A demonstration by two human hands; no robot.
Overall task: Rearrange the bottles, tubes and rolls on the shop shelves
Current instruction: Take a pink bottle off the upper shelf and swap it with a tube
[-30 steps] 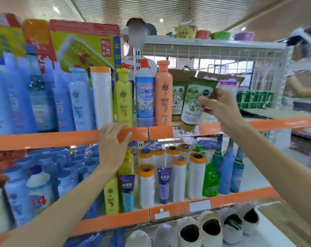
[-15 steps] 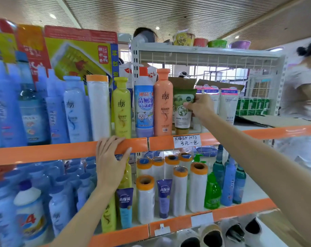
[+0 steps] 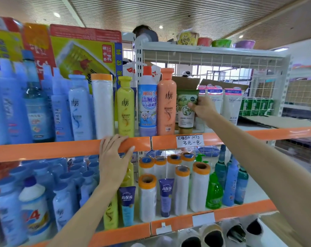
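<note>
Shop shelf (image 3: 44,151): left hand (image 3: 113,157) flat on orange edge; right hand (image 3: 203,109) grip pinches green tube (image 3: 185,111).

Bare shelf (image 3: 275,122) right of white tubes (image 3: 231,104).

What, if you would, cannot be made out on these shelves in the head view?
- Green tube: right edge covered by the right hand.
- Blue bottles at left: labels blurred.
- Yellow bottle below: hidden behind the left hand.
- Shoes: cut off by the bottom edge.
</note>
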